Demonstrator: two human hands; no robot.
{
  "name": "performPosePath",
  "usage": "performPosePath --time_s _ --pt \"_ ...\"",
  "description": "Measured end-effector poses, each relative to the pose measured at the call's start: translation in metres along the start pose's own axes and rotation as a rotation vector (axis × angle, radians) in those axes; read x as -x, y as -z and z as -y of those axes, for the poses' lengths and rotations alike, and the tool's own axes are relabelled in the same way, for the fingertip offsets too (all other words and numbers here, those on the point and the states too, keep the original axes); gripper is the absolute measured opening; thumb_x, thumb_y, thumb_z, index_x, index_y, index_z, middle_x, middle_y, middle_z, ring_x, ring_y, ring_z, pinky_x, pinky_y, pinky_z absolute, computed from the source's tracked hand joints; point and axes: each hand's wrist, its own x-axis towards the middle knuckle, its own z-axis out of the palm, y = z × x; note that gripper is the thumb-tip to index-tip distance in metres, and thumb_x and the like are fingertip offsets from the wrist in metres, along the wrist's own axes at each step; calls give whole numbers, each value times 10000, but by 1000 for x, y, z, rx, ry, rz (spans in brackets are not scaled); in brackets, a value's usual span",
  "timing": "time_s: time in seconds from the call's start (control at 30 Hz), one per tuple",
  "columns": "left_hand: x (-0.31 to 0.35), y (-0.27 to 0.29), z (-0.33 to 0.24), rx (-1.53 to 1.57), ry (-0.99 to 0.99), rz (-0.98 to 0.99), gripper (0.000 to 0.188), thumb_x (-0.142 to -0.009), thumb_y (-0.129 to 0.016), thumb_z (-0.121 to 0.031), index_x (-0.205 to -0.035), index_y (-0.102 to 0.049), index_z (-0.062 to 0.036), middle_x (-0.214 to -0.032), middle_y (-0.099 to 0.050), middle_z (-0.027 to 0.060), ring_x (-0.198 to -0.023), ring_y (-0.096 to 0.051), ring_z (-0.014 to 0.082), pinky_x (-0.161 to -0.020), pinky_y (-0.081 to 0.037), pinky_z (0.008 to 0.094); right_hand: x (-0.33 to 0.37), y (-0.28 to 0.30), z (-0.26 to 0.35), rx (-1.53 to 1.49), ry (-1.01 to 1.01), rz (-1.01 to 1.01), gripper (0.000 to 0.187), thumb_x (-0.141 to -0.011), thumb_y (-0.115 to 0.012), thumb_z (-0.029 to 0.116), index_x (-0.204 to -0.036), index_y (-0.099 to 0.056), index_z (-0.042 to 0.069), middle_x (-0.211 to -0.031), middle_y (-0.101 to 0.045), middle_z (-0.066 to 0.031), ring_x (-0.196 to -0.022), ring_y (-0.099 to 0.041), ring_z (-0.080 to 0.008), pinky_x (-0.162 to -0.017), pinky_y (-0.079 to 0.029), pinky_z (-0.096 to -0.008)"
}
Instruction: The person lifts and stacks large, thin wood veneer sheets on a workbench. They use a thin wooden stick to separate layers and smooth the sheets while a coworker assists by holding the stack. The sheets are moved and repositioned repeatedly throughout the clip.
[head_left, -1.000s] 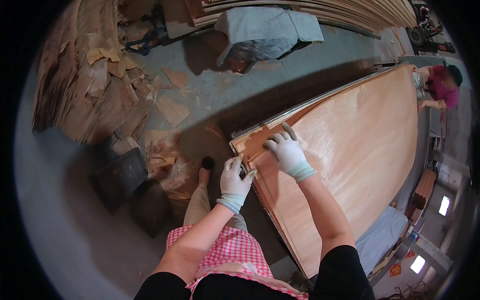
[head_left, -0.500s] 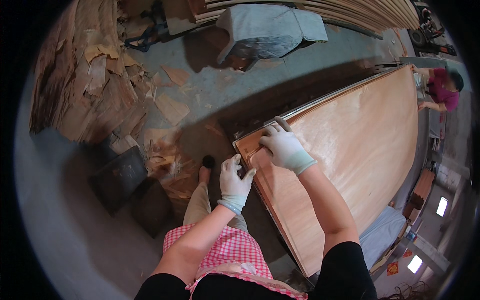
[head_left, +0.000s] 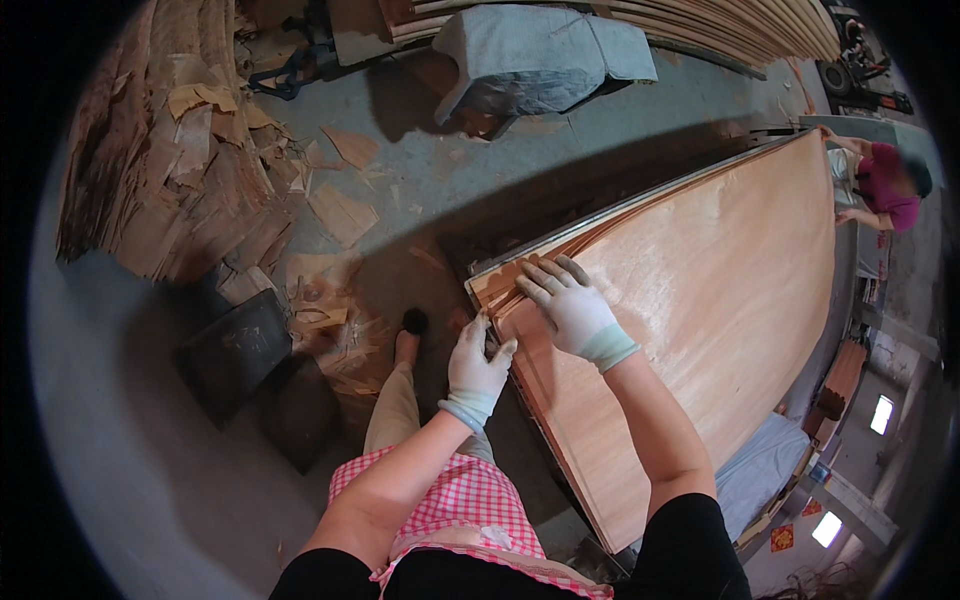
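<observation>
Right of centre, thin wood sheets [head_left: 720, 260] lie stacked; the right hand [head_left: 572, 308] rests over their left end, its grip loosely spread. At their edge, whether the left hand's [head_left: 480, 365] grip pinches anything is unclear. Uneven pushing could crack or skew a corner. Dark boxes [head_left: 235, 350], left, reveal no contents.

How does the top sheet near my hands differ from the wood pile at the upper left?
The top sheet looks smooth; the pile is ragged and layered. The sheet is paler and more even in colour; the pile is darker and patchier. Your right hand is on the sheet; the pile lies well away from it. Both look like brown wood.
</observation>
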Motion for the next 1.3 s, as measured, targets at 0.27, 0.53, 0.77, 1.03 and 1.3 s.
performPosePath --time_s 0.27,0.53,0.77,1.03,1.3 --pt "-5 -4 -1 49 -44 -16 337 -843 -791 -177 -1090 -686 27 -1021 -667 164 -906 -660 299 -817 -535 355 -6 11 10 -40 -86 6 440 -845 -628 83 -1285 -642 95 -1316 -633 -102 -1330 -515 -307 -1227 -288 -495" --pt "-1 4 -22 -12 3 32 298 -844 -793 -228 -1040 -714 -17 -938 -680 162 -849 -673 328 -776 -541 387 1 17 3 -50 -68 84 146 -866 -597 112 -962 -706 109 -1052 -683 -83 -1144 -615 -280 -1219 -310 -470" --pt "-25 -9 1 -221 144 125 371 -882 -720 -377 -794 -663 -20 -801 -653 220 -778 -639 429 -674 -492 498 -32 -8 -9 -145 -18 4 278 -883 -682 362 -1007 -731 118 -1010 -688 -91 -1096 -620 -302 -1148 -368 -464" --pt "-27 -20 7 -99 255 52 399 -903 -693 -390 -762 -662 -18 -760 -651 227 -744 -642 438 -665 -497 499 -60 -26 -19 -225 -207 230 348 -859 -715 460 -1010 -770 151 -1055 -715 -68 -1101 -607 -310 -1060 -411 -471" --pt "-31 -23 5 -23 362 18 348 -940 -701 -316 -836 -717 15 -716 -680 189 -601 -611 275 -654 -497 398 -76 -19 -17 -234 -303 344 436 -844 -717 503 -1064 -771 130 -1123 -717 -113 -1146 -610 -335 -1068 -405 -464"
